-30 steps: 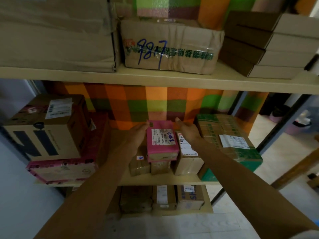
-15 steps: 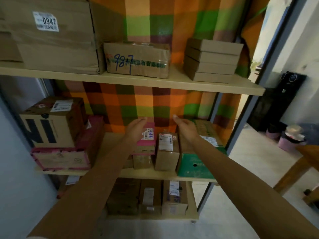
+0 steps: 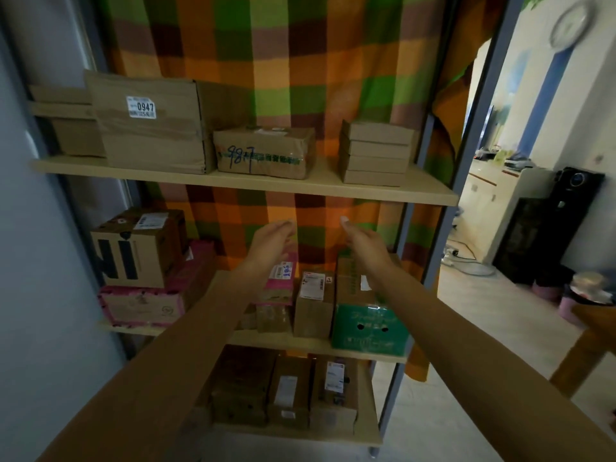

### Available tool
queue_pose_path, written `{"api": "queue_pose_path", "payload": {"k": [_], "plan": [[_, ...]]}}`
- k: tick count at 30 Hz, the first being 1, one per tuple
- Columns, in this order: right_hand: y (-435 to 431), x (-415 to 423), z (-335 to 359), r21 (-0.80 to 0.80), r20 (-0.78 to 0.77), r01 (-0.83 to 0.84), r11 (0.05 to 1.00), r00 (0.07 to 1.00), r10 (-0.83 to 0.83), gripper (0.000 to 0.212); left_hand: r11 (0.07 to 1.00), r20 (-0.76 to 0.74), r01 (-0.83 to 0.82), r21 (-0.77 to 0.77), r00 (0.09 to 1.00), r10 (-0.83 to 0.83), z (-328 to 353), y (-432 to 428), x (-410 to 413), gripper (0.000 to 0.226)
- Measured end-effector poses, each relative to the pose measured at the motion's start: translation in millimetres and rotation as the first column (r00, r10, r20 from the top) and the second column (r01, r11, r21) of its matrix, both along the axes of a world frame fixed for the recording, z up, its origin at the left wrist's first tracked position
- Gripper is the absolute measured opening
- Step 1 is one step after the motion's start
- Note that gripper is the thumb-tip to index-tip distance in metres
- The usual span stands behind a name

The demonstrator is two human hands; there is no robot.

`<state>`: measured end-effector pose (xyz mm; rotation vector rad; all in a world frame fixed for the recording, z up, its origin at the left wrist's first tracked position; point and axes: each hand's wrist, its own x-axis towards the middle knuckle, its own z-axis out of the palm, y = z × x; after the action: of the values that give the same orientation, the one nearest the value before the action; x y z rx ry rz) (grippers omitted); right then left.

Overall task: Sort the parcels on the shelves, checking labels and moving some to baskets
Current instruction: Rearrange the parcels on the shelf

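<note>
In the head view we are seeing both arms reaching into the centre of the frame, and both hands are now hanging in front of the checked curtain (image 3: 300, 61), just above the middle shelf (image 3: 283, 341). The left hand (image 3: 271, 241) and the right hand (image 3: 365, 243) are standing apart with fingers relaxed and loosely spread, and they are holding nothing. A second ago they were framing the far end of the pink parcel (image 3: 281, 281); they are now lifting clear of it. That parcel is lying on smaller brown packets at centre frame, just beside a labelled brown box (image 3: 313, 301) and near the green box (image 3: 366, 325). Our view is also pulling back, so the upper shelf (image 3: 253, 181) with the box marked 987 (image 3: 266, 151) is showing across the upper half. We are judging that the pink parcel is being left in place after its check and that another parcel is coming next. No basket is showing.
</note>
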<state>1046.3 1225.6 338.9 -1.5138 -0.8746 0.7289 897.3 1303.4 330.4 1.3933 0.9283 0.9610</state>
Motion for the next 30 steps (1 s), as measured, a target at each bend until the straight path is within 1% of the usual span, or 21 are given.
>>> {"api": "queue_pose_path", "payload": {"k": [2,4,5,7,9,10,12,14,15,18,19,21,22,25,28,30], "plan": [[-4.0,-4.4,8.1,0.015,0.006,0.004,1.000,1.000,-0.004,0.058,1.000,0.007,-0.002,0.011,1.000,0.002,12.6,-6.3,2.9,0.027],[-4.1,-3.3,19.7,0.046,0.038,-0.002,0.999,0.999,0.000,0.053,0.999,0.007,0.025,0.037,1.000,-0.025,29.4,-7.2,8.7,0.034],[-4.9,-1.6,29.4,0.060,0.047,0.001,0.998,0.999,-0.004,0.050,0.998,0.008,0.041,0.052,0.999,-0.041,41.7,-7.7,11.6,0.035],[-4.3,6.2,53.2,0.093,0.067,0.024,0.995,0.997,-0.031,0.058,0.994,0.014,0.052,0.098,0.998,-0.054,72.2,-4.9,19.9,0.037],[-5.7,16.2,80.1,0.129,0.118,0.045,0.991,0.991,-0.060,0.061,0.985,0.012,0.073,0.158,0.997,-0.075,105.2,-3.5,26.5,0.031],[-7.3,22.6,94.5,0.157,0.148,0.052,0.986,0.986,-0.076,0.059,0.980,0.018,0.090,0.179,0.995,-0.095,120.2,-3.6,30.2,0.028],[-13.1,37.1,123.3,0.235,0.185,0.089,0.968,0.974,-0.135,0.051,0.974,0.040,0.102,0.203,0.993,-0.112,147.4,-5.5,38.6,0.030],[-18.2,52.1,146.5,0.282,0.186,0.150,0.948,0.961,-0.207,0.050,0.970,0.051,0.111,0.218,0.991,-0.125,167.0,-6.1,46.4,0.035],[-19.2,60.4,153.4,0.299,0.180,0.157,0.941,0.959,-0.217,0.049,0.967,0.049,0.118,0.225,0.990,-0.132,173.0,-5.4,49.7,0.040],[-15.9,86.7,165.7,0.329,0.173,0.167,0.930,0.957,-0.233,0.022,0.961,0.009,0.136,0.239,0.990,-0.142,181.8,2.1,64.7,0.049],[-15.5,91.8,168.1,0.324,0.176,0.184,0.928,0.952,-0.250,0.024,0.962,-0.005,0.135,0.237,0.990,-0.138,182.4,4.9,67.9,0.052],[-10.2,101.9,170.1,0.307,0.179,0.205,0.929,0.947,-0.268,0.043,0.965,-0.035,0.144,0.218,0.990,-0.140,180.9,14.7,76.6,0.057],[-4.3,107.4,172.2,0.303,0.179,0.193,0.933,0.950,-0.255,0.049,0.965,-0.051,0.149,0.217,0.989,-0.142,181.4,19.3,81.5,0.059],[18.6,125.5,174.0,0.282,0.201,0.173,0.944,0.951,-0.234,0.048,0.964,-0.092,0.136,0.227,0.989,-0.117,182.1,44.9,99.4,0.060],[42.4,135.6,178.1,0.269,0.239,0.187,0.945,0.937,-0.253,0.055,0.962,-0.125,0.118,0.245,0.988,-0.089,185.5,68.8,115.6,0.063],[61.6,145.1,181.9,0.259,0.249,0.192,0.947,0.934,-0.257,0.058,0.963,-0.125,0.119,0.242,0.988,-0.090,185.5,87.9,127.1,0.060]]}}
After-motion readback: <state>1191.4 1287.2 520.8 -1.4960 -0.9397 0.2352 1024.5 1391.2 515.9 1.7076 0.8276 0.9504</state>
